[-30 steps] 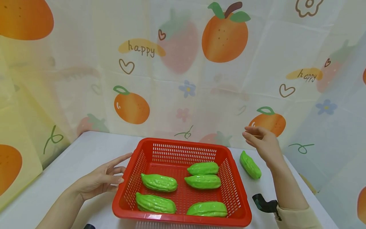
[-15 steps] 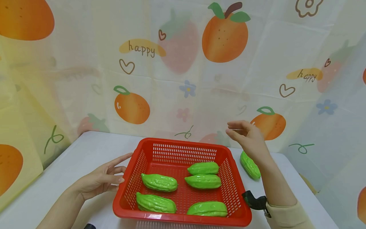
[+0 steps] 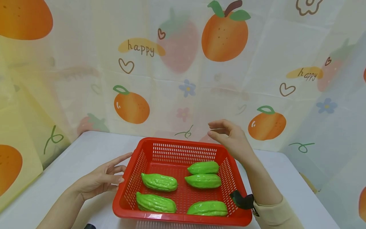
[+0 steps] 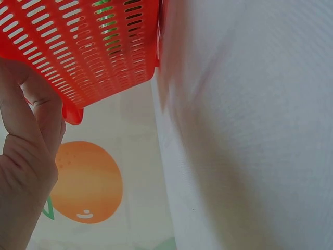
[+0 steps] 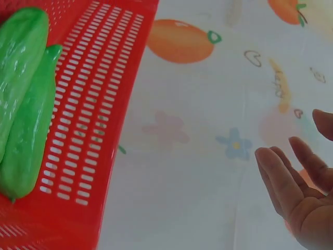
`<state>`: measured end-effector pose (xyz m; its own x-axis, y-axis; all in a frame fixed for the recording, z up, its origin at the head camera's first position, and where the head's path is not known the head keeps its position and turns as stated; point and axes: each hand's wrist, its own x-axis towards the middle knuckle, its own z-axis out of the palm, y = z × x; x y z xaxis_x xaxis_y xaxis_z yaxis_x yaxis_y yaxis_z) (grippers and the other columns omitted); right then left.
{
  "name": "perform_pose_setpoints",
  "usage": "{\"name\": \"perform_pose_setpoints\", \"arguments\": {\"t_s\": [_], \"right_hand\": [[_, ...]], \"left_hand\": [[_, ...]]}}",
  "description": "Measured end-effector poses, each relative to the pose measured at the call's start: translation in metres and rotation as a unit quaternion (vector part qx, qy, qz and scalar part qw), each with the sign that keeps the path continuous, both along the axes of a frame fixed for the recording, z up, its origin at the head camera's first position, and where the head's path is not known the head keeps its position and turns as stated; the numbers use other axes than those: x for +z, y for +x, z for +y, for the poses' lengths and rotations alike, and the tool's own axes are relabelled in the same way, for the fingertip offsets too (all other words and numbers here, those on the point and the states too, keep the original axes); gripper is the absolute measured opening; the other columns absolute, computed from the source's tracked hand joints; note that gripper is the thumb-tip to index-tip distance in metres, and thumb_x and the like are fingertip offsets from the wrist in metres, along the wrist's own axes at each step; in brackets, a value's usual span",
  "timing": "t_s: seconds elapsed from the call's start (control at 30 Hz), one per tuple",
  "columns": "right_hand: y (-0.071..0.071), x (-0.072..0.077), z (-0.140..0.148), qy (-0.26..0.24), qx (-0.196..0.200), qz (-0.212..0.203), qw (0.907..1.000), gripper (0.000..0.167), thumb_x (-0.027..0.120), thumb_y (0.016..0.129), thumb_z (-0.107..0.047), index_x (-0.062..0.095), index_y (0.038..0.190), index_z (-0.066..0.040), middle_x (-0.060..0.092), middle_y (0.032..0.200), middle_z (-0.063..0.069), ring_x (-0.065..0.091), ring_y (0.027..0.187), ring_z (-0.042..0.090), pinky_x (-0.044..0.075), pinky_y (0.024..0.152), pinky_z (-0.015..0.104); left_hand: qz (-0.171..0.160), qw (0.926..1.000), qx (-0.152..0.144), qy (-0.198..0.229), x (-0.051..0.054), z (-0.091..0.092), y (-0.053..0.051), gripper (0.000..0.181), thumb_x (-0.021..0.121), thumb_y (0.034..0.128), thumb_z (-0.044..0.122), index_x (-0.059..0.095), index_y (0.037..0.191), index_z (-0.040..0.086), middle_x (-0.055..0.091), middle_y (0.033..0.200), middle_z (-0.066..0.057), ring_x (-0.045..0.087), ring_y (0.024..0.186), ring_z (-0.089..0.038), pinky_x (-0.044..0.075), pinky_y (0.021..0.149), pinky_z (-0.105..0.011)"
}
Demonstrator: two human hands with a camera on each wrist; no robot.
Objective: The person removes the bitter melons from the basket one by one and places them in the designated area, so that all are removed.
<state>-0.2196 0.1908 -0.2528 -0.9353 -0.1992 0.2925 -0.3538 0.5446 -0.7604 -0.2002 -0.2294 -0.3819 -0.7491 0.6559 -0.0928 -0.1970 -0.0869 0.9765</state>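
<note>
basket (image 3: 177, 218): one, red plastic, rectangular, with slotted walls; stood on the white tabletop (image 3: 100, 146) between the two hands.

bitter melons: five in view, green, glossy and ridged, all lying inside the basket. two, a rear one (image 3: 203, 168) and a front one (image 3: 203, 181), lay close side by side toward the far right. a third (image 3: 159, 182) lay at middle left; a fourth (image 3: 155, 203) at near left; a fifth (image 3: 207, 208) at near right, by the front wall.

left hand (image 3: 100, 178): placed at the basket's left side, fingertips touching the rim and outer wall; fingers spread, forefinger nearly straight, thumb apart below it. how firmly it pressed could not be told.

right hand (image 3: 233, 136): raised over the far right corner of the basket, clear of the bitter melons; fingers loosely bent, thumb held apart, nothing pinched.

right wrist: one black device (image 3: 242, 200), worn below a beige sleeve (image 3: 277, 211).

backdrop (image 3: 200, 76): pale sheet behind the tabletop, printed with oranges, strawberries, flowers, hearts and the word "happy".
</note>
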Motion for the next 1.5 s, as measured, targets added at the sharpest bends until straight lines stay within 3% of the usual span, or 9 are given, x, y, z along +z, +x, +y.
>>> {"name": "perform_pose_setpoints", "arguments": {"t_s": [0.2, 0.63, 1.03, 1.23, 1.5], "right_hand": [[-0.003, -0.001, -0.009, -0.003, 0.022, 0.009, 0.9997, 0.035, 0.068, 0.093, -0.029, 0.064, 0.125, -0.017, 0.067, 0.127, 0.006, 0.067, 0.113, 0.024, 0.053, 0.099, 0.048], [-0.007, 0.0, -0.033, -0.027, 0.063, -0.023, 0.9974, 0.033, 0.067, 0.093, -0.029, 0.064, 0.124, -0.019, 0.066, 0.127, 0.003, 0.066, 0.113, 0.022, 0.054, 0.097, 0.043], [-0.012, -0.002, -0.053, -0.015, 0.093, -0.048, 0.9944, 0.032, 0.067, 0.093, -0.029, 0.064, 0.123, -0.02, 0.066, 0.126, 0.001, 0.066, 0.113, 0.019, 0.056, 0.093, 0.037], [-0.017, -0.008, -0.062, -0.017, 0.109, -0.056, 0.9923, 0.034, 0.067, 0.093, -0.027, 0.064, 0.124, -0.016, 0.066, 0.129, 0.004, 0.066, 0.116, 0.023, 0.056, 0.094, 0.037], [-0.022, -0.022, -0.077, 0.014, 0.117, -0.071, 0.9905, 0.031, 0.069, 0.092, -0.029, 0.065, 0.121, -0.019, 0.068, 0.123, 0.001, 0.067, 0.112, 0.019, 0.054, 0.096, 0.039]], "left_hand": [[0.001, 1.0, -0.001, 0.001, -0.002, -0.001, -0.001, 0.07, 0.051, 0.0971, 0.007, 0.023, 0.155, 0.035, 0.062, 0.109, 0.006, 0.069, 0.092, -0.009, 0.061, 0.086, -0.034], [0.005, 0.9999, -0.004, 0.011, -0.006, -0.002, -0.002, 0.068, 0.05, 0.0973, 0.006, 0.028, 0.153, 0.038, 0.063, 0.112, 0.004, 0.07, 0.093, -0.01, 0.061, 0.085, -0.034], [-0.002, 1.0, 0.0, -0.001, -0.002, -0.001, 0.001, 0.072, 0.05, 0.0976, 0.007, 0.018, 0.157, 0.032, 0.063, 0.112, 0.006, 0.07, 0.093, -0.009, 0.06, 0.086, -0.034], [0.006, 1.0, -0.003, 0.006, -0.004, -0.001, -0.001, 0.069, 0.05, 0.0977, 0.007, 0.024, 0.155, 0.035, 0.063, 0.112, 0.004, 0.07, 0.094, -0.011, 0.061, 0.087, -0.035], [0.003, 0.9999, -0.005, 0.014, -0.006, -0.001, -0.002, 0.067, 0.049, 0.098, 0.007, 0.027, 0.154, 0.036, 0.064, 0.113, 0.004, 0.071, 0.094, -0.011, 0.06, 0.087, -0.036]]}}
